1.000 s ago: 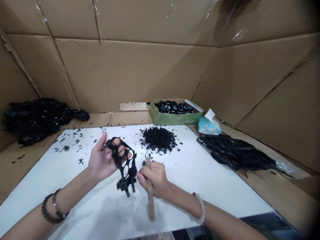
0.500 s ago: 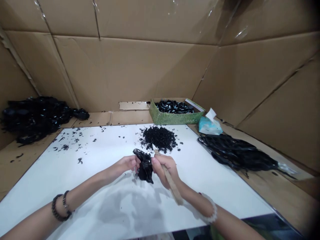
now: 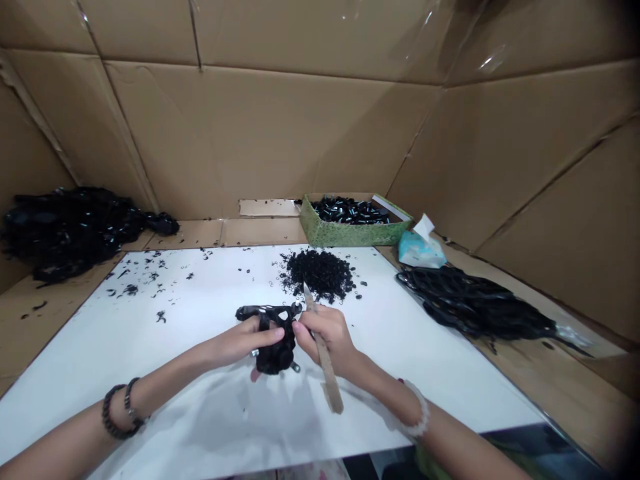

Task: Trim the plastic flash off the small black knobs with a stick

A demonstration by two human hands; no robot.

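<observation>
The left hand [image 3: 240, 343] now holds the black moulded plastic part [image 3: 275, 357] turned flatter than before, just below the pile of black offcuts [image 3: 317, 275]; the right hand [image 3: 327, 340] clenches a wooden-handled knife [image 3: 330, 390] beside it, its blade apparently against the part.

Left forearm [image 3: 170, 381] and right forearm [image 3: 465, 443] bare, likewise left hand [image 3: 240, 343] and right hand [image 3: 325, 340]. At the left wrist, two separate dark bracelets [image 3: 119, 411] of small beads, side by side. At the right wrist, one pale bracelet [image 3: 416, 410] of larger round beads, whitish in tone.
</observation>
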